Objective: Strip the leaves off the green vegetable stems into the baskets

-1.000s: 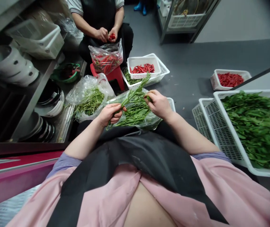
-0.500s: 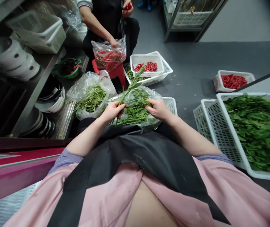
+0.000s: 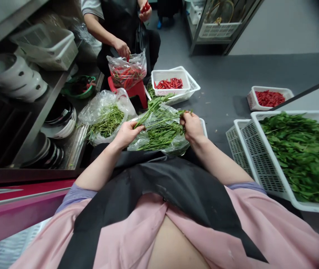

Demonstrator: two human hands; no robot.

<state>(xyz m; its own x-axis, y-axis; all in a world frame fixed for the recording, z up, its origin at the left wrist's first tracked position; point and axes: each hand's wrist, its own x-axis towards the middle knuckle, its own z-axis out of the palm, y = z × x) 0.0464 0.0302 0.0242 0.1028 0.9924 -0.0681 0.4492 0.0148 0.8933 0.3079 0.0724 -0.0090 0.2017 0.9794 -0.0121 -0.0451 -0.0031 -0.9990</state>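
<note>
My left hand [image 3: 128,133] is closed around some long green leafy stems [image 3: 150,108], whose leafy ends point away from me. Off to the right, my right hand [image 3: 192,125] pinches a thin green sprig [image 3: 185,112] at its fingertips. Below and between both hands lies an opened clear plastic bag [image 3: 141,141] full of leafy greens [image 3: 166,135]. To its left, a second clear bag [image 3: 92,108] holds cut stems [image 3: 109,121].
Across from me, a person's hand [image 3: 122,48] is at a bag of red chillies [image 3: 127,74] on a red stool [image 3: 137,93]. White baskets with chillies [image 3: 170,83] stand beside it. On my right is a large basket of greens [image 3: 302,153]; on my left, a metal shelf [image 3: 47,101] with dishes.
My right hand has moved right and slightly up with its sprig. The stems in my left hand now tilt lower. The other person's hand has lifted from inside the chilli bag.
</note>
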